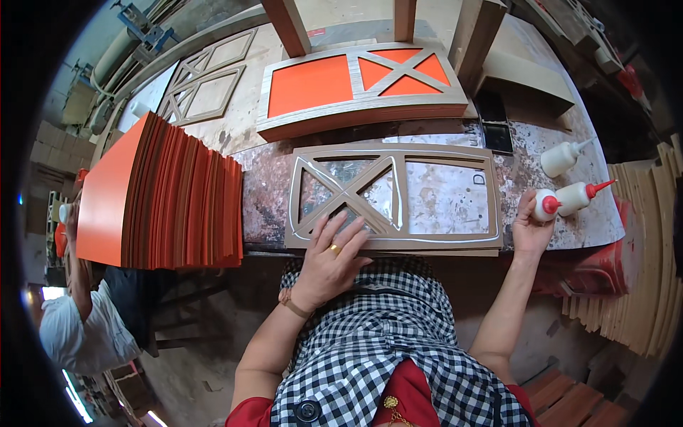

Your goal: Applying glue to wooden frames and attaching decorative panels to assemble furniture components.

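Note:
A brown wooden frame [448, 156] with an X-shaped brace on its left half lies flat before me, over at least one more board. White glue lines run along its bars. My left hand [333, 257], a ring on one finger, has its fingers spread over the frame's near edge below the X; the fingertips are slightly blurred. At the frame's right, my right hand [532, 226] grips a white glue bottle [545, 204] with a red cap. Two more bottles lie beside it: a red-tipped glue bottle [571, 199] and a white-tipped glue bottle [559, 159].
Orange panels [114, 203] form a tall stack on the left. Behind my frame sits a pile of framed orange panels [311, 87], with wooden posts [478, 35] on it. Bare frames [213, 92] lie far left. A person [89, 327] works at left. Wooden strips [644, 249] fill the right.

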The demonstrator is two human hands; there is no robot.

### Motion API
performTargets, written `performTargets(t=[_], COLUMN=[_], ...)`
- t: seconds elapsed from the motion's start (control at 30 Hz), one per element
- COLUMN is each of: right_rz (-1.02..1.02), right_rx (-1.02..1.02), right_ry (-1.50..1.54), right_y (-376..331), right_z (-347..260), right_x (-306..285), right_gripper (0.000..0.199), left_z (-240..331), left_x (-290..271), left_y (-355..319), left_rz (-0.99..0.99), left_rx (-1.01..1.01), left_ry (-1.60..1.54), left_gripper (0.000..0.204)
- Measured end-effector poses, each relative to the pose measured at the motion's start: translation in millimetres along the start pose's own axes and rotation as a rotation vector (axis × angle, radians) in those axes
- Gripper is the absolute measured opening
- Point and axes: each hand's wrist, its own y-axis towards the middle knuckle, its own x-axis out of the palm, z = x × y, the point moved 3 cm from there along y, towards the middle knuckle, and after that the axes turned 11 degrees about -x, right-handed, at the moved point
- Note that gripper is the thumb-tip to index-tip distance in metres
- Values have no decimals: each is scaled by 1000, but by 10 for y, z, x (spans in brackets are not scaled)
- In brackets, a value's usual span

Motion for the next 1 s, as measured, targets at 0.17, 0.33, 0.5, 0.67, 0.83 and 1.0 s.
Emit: performTargets(t=[0.17,0.33,0.5,0.67,0.83,1.0], right_rz=[48,113,92,-26,-93,-38], right_rx=[82,97,77,73,30,-43], right_ry=[123,140,60,-65,-236,-362], right_y=[-27,-41,-104,-419,-763,-887], right_z=[-75,-138,-172,-188,-194,-149], right_x=[-8,-60,-123,-107,-36,17], right_gripper=[51,55,53,46,38,33], left_z=[134,265,591,822,866,887], left_x=[95,198,490,661,731,764], left_y=[142,233,418,545,563,573], left_rz=[-111,-190,-224,-281,-294,-300], left_rx=[21,66,217,275,235,195], left_ry=[-2,-9,-43,111,135,113], left_gripper=[43,42,42,44,39,35])
